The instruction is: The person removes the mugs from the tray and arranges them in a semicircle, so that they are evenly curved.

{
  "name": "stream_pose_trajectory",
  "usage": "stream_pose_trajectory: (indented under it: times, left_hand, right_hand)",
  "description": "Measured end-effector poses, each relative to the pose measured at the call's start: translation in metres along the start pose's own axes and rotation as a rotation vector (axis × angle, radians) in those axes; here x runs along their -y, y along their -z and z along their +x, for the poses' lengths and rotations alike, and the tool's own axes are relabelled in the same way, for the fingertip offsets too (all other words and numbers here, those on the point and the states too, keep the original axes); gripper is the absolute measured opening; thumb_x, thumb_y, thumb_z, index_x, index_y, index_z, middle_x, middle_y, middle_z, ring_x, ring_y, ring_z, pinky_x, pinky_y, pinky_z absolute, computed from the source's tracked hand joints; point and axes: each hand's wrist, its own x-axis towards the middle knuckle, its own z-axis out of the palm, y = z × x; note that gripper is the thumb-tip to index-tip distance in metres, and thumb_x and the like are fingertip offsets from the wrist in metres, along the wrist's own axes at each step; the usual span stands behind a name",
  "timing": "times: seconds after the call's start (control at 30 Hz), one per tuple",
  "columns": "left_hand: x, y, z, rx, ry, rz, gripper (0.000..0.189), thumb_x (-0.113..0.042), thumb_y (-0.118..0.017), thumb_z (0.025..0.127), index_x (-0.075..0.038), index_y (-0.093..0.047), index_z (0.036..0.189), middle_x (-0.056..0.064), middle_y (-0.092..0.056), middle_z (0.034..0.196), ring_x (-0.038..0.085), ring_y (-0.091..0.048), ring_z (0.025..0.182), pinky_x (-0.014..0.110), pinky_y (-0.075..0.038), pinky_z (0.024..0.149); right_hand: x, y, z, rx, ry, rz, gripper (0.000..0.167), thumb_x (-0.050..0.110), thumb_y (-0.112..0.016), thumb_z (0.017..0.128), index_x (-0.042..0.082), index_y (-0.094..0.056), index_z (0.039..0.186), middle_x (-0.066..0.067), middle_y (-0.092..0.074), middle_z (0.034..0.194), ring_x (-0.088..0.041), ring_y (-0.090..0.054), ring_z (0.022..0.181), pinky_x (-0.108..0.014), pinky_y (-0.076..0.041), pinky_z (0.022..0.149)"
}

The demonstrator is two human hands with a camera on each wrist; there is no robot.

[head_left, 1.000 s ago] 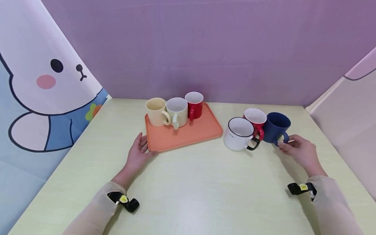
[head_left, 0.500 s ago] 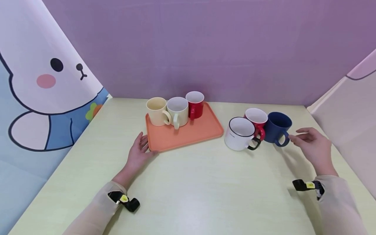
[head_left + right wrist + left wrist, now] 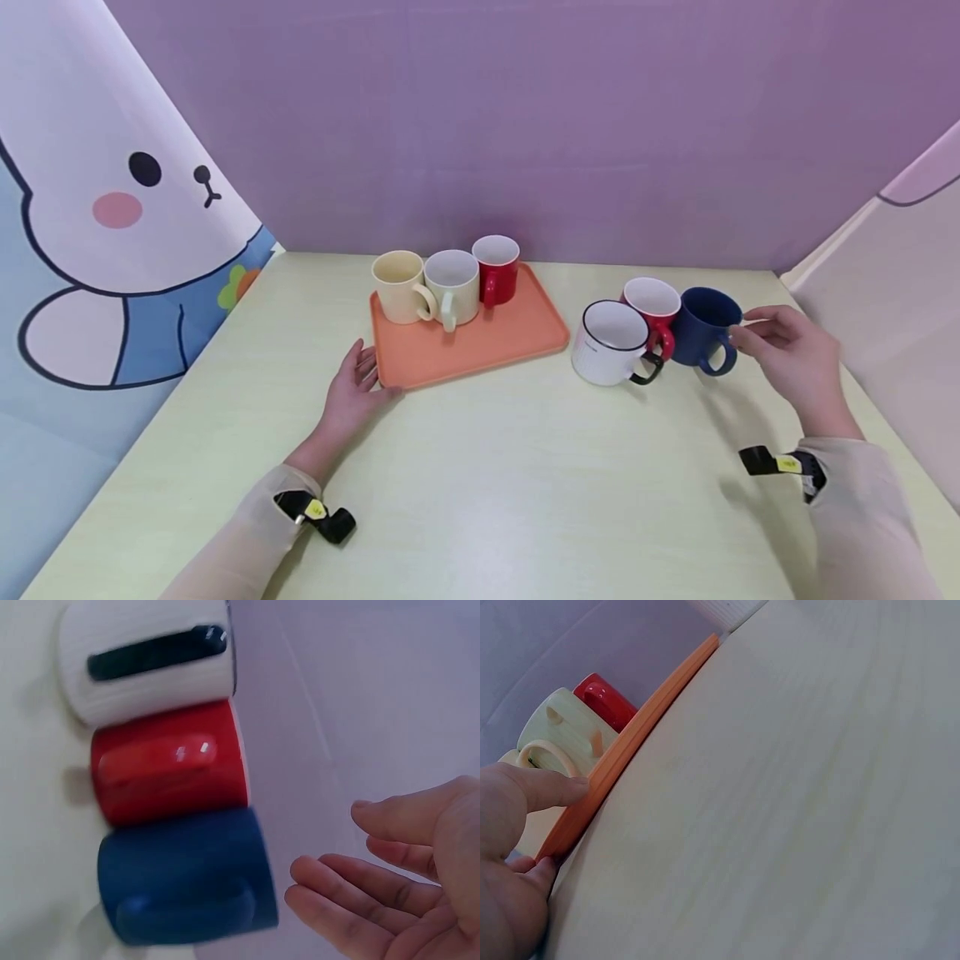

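Observation:
An orange tray (image 3: 472, 350) carries a cream mug (image 3: 399, 292), an off-white mug (image 3: 459, 283) and a red mug (image 3: 504, 279) at its back. My left hand (image 3: 352, 396) holds the tray's front left corner, thumb along the front rim and fingers at the left side. To the right stand a white mug with a dark rim (image 3: 606, 354), another red mug (image 3: 651, 296) and a navy blue mug (image 3: 697, 333), close together and upright. My right hand (image 3: 802, 358) is just right of the blue mug, holding nothing; in the right wrist view its fingers (image 3: 352, 900) are spread apart from that mug.
The mugs rest on a pale wooden table (image 3: 510, 483). A purple backdrop (image 3: 525, 125) rises behind it. A cartoon-printed cloth (image 3: 112, 267) hangs at the left and a pale panel (image 3: 892, 292) at the right.
My right hand has let go of the blue mug's handle, drawn right, then risen toward the mug's rim level. The left hand and the mugs stay in place.

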Motion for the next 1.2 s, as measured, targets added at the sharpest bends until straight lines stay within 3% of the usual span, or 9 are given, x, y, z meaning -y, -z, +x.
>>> stream_pose_trajectory:
  times: [0.33,0.63,0.9,1.0,1.2]
  left_hand:
    - [0.001,0.000,0.000,0.005,-0.002,-0.002,0.103,0.011,-0.070,0.084,0.000,0.000,0.158,0.025,-0.026,0.157,0.037,-0.028,0.145,0.042,-0.030,0.118]
    - [-0.002,-0.001,-0.001,0.007,-0.005,-0.004,0.103,0.010,-0.071,0.084,0.000,0.000,0.158,0.025,-0.026,0.157,0.037,-0.028,0.145,0.043,-0.031,0.118]
    - [0.000,0.000,0.002,-0.001,0.003,0.012,0.102,0.011,-0.070,0.084,0.001,-0.001,0.158,0.025,-0.026,0.157,0.037,-0.029,0.145,0.042,-0.032,0.117]
    - [-0.001,0.000,0.001,-0.001,0.003,0.014,0.102,0.011,-0.070,0.084,0.000,-0.001,0.158,0.025,-0.026,0.157,0.037,-0.029,0.145,0.042,-0.032,0.117]
    - [-0.002,0.000,-0.001,0.004,-0.002,0.011,0.104,0.011,-0.071,0.084,-0.001,0.001,0.158,0.026,-0.026,0.157,0.038,-0.029,0.145,0.044,-0.031,0.117]
  right_hand:
    - [0.025,-0.025,0.006,0.029,0.090,-0.055,0.030,0.014,-0.071,0.092,-0.005,-0.061,0.113,0.030,-0.061,0.078,0.013,-0.059,0.072,-0.004,-0.047,0.064]
    - [0.049,-0.054,0.011,0.057,0.159,-0.043,0.027,0.014,-0.071,0.092,-0.003,-0.065,0.112,0.023,-0.063,0.080,0.009,-0.060,0.072,-0.004,-0.048,0.067]
    - [0.074,-0.087,0.015,0.120,0.232,-0.029,0.022,0.012,-0.072,0.091,0.000,-0.066,0.109,-0.015,-0.072,0.093,0.002,-0.062,0.074,-0.011,-0.050,0.060]
    - [0.082,-0.100,0.016,0.145,0.248,-0.022,0.020,0.011,-0.072,0.091,0.002,-0.067,0.108,-0.015,-0.073,0.093,-0.001,-0.063,0.076,-0.011,-0.050,0.064]
    - [0.092,-0.123,0.017,0.219,0.239,0.019,0.020,0.010,-0.071,0.092,0.001,-0.066,0.110,-0.015,-0.072,0.095,-0.022,-0.068,0.084,-0.018,-0.053,0.072]
